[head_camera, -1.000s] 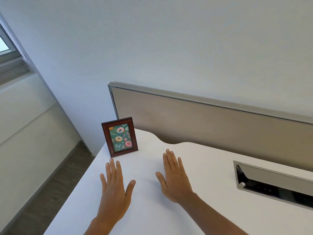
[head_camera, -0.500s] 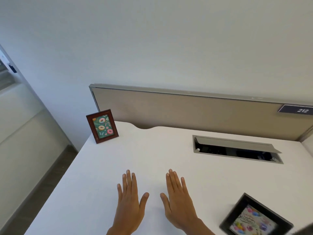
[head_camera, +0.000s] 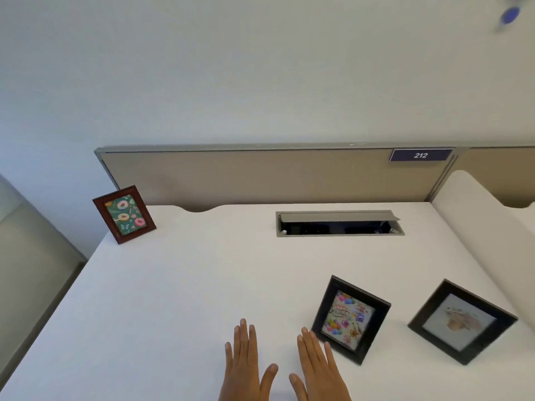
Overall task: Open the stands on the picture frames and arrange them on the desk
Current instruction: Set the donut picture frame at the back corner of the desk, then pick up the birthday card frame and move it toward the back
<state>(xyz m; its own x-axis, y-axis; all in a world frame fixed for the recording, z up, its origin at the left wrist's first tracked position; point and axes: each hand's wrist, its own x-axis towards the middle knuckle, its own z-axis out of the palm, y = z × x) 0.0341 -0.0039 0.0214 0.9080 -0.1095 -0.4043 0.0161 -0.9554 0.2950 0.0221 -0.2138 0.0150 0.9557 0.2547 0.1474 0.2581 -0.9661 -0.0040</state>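
Both hands, left hand (head_camera: 246, 363) and right hand (head_camera: 320, 369), lie flat and empty on the surface (head_camera: 188, 285); the birthday frame (head_camera: 350, 319) stands just beside the right fingertips (head_camera: 305, 332).

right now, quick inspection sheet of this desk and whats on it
surface: white desk, mostly bare
job's things: brown donut frame standing at far left corner; black birthday frame and black pale-picture frame near right, whether flat or propped unclear
clutter: nothing seen
grippers: left hand and right hand flat, open, empty
cables: nothing seen; cable tray lid raised
surroundings: beige partition with 212 tag, white wall
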